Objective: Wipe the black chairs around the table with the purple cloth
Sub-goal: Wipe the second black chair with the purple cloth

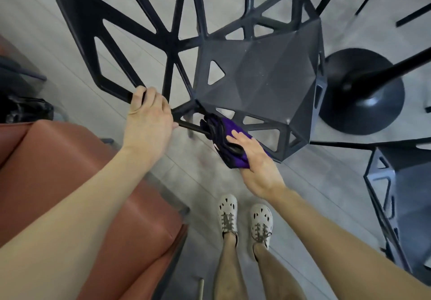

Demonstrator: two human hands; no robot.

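A black chair with an angular cut-out frame stands in front of me, its seat facing up. My left hand grips the chair's black frame bar at the near left corner, fingers curled over it. My right hand holds the bunched purple cloth and presses it against the near edge of the seat frame. A second black chair shows at the right edge.
The table's round black base and pole stand right of the chair. A brown leather seat lies to my left. My feet in white shoes stand on the grey plank floor. More black legs show at top right.
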